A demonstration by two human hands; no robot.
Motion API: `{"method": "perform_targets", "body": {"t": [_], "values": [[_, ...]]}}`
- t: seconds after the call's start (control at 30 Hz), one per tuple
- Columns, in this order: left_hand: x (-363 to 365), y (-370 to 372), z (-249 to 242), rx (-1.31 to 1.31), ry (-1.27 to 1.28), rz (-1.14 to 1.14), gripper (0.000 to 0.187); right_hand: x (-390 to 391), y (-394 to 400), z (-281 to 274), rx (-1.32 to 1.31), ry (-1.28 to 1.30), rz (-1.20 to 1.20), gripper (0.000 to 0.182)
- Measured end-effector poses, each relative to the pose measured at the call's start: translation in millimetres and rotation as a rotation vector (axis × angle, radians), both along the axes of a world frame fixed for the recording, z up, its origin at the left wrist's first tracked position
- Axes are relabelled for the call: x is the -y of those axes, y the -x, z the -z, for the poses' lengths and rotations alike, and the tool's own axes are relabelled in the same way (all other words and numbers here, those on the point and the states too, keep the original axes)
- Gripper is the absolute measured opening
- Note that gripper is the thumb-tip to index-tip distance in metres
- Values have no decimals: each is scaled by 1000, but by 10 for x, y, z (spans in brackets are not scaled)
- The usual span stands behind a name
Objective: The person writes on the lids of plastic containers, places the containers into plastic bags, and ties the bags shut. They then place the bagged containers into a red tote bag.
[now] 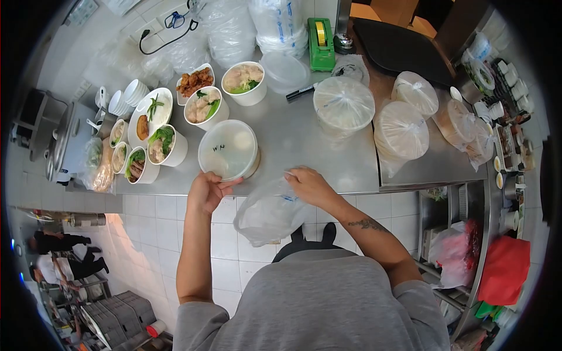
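Note:
A round lidded container [227, 151] with black letters on its clear lid stands near the counter's front edge. My left hand [212, 188] touches its near side, thumb and fingers apart. My right hand [309, 185] pinches the rim of a clear plastic bag [266, 215], which hangs down in front of the counter edge. Behind the lidded container are open white bowls of food, one [203, 108] with meat and greens and another [244, 83] further back. To the right sits a bagged round container [344, 104].
More bagged containers [401, 130] stand at the right. A green tape dispenser [321, 44], a black marker [301, 92] and stacked lids [285, 71] lie at the back. On the left are a plate [158, 114] and several small bowls. Two people [70, 257] are in the far left background.

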State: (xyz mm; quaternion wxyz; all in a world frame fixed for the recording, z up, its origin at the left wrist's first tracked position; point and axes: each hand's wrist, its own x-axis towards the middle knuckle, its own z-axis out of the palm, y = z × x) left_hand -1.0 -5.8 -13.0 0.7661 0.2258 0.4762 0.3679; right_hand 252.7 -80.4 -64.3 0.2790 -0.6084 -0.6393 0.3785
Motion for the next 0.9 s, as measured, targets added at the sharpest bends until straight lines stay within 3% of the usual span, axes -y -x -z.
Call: {"method": "perform_targets", "body": {"t": [0.2,0.43,0.53,0.73,0.83,0.9], "values": [[-87,-74,-16,-137,-16,-25,57,-122,203,69,-98,89,-45,34],[-227,-127,-88,-121,-75,61,53,-270,250,71,-165,225,-17,41],[-241,-187,-304,-114,-106,104,56,-347,240,-14,-264,338,71,42],[-238,-230,-803,-87,-203,225,57,-597,242,195,-367,173,248,42],[-238,-235,-857,-66,-211,300,56,-693,201,38,-422,209,368,40],[-212,-235,-816,-53,-194,332,56,-782,121,135,-616,229,398,38]]}}
